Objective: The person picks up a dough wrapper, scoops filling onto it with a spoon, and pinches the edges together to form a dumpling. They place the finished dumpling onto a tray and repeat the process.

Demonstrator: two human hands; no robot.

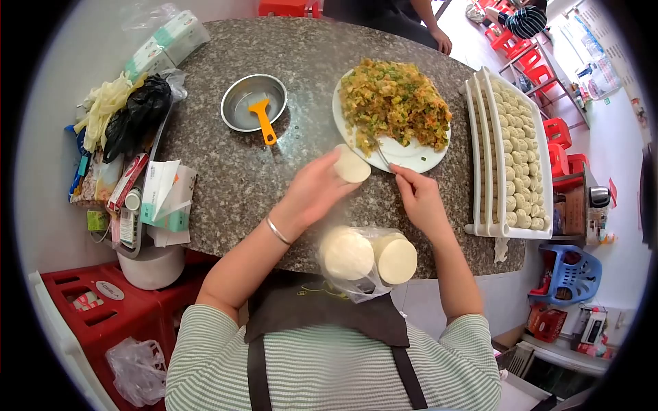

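Head view — left hand (312, 183) holding 1 wrapper (352, 166) — right hand (419, 200) gripping utensil (382, 155) at plate (426, 163).

You wear a pale-green-and-white striped shirt (308, 370) under a dark brown apron (343, 318), your wrapper (352, 166) is cream, your filling (392, 99) golden-orange flecked with green, its plate (419, 160) white, your worktop (305, 58) speckled grey-brown, your scraper (260, 109) yellow-orange.

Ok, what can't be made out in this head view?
In the head view:
- Handle end of the metal utensil: covered by the right hand.
- Most contents of the lower trays: hidden by the top tray.
- Head of the person in dark clothing: cut off by the top edge.
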